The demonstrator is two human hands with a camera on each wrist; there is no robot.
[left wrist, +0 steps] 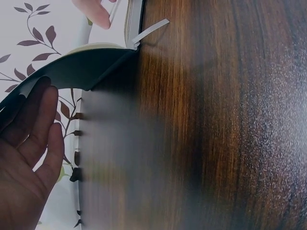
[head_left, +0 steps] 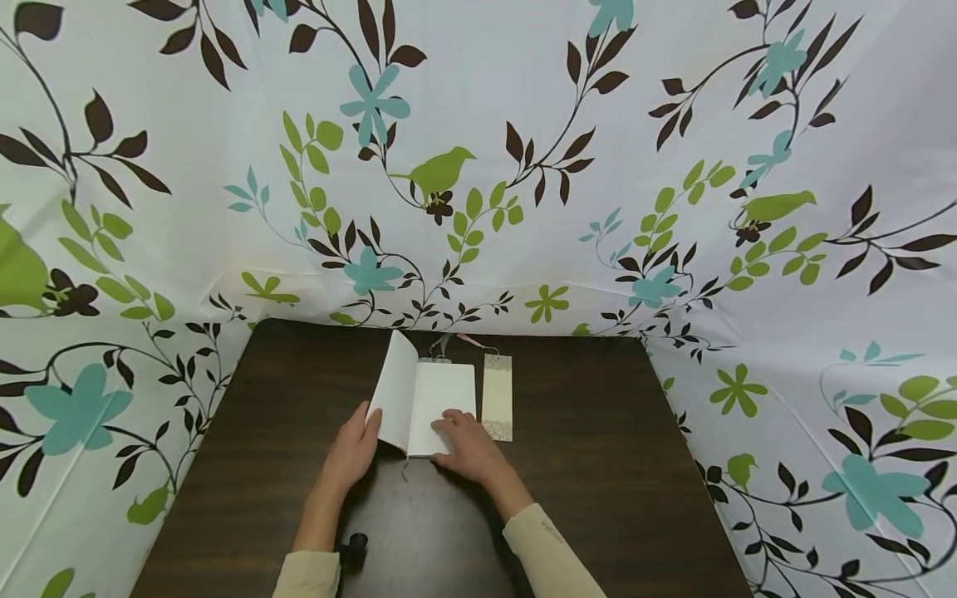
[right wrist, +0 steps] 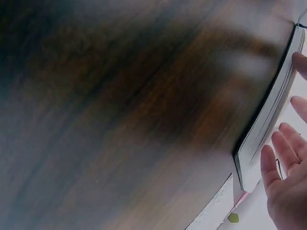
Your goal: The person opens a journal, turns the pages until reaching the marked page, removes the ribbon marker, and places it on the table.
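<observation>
White-paged notebook (head_left: 443, 394) in left hand (head_left: 355, 447), beneath right hand (head_left: 471, 450)

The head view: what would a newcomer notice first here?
The white cloth behind the dark table, with its green birds and blue flowers, probably grabs the eye first. Then comes the open book near the table's far edge, left fingers at its raised side, right fingers on its flat page.

The book (head_left: 396, 399) lies on the table (head_left: 598, 482), my left hand (head_left: 357, 444) at its left edge, my right hand (head_left: 469, 448) on its right page (head_left: 443, 394); a bookmark (head_left: 497, 394) lies right (just beside it), cloth (head_left: 463, 282) behind.
</observation>
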